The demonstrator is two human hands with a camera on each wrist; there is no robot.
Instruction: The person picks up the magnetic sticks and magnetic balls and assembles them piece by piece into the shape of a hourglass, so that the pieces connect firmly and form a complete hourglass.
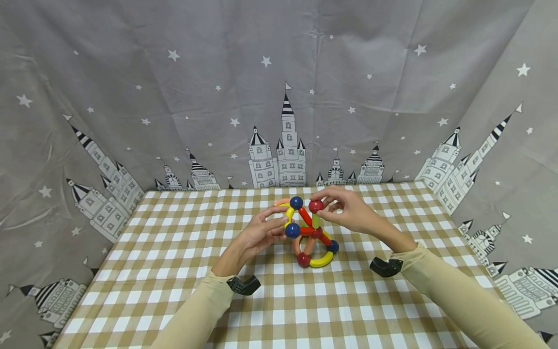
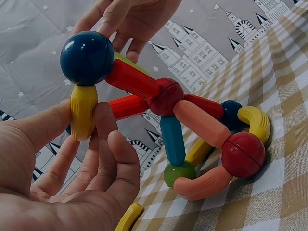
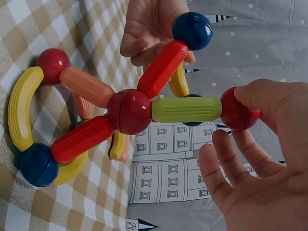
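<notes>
A structure of coloured sticks and balls stands on the table, branching from a central red ball [image 3: 129, 111]. My left hand [image 1: 261, 228] is at its left side, thumb and fingers pinching a yellow stick [image 2: 83, 113] under a blue ball [image 2: 87, 58]. On the other side, my right hand [image 1: 348, 209] grips the upper red ball [image 3: 239, 108], which caps a light green stick [image 3: 186, 109]. Red sticks [image 2: 132, 79] run from the centre to blue balls. Below, a lower red ball [image 2: 243, 155], a green ball [image 2: 180, 174] and curved sticks form the base ring.
Loose curved pieces, one orange [image 1: 281, 200] and one yellow [image 2: 129, 217], lie on the table behind the structure. A brown-and-white checked cloth [image 1: 174, 291] covers the table. Grey curtains [image 1: 218, 29] printed with castles and stars hang at the back and sides.
</notes>
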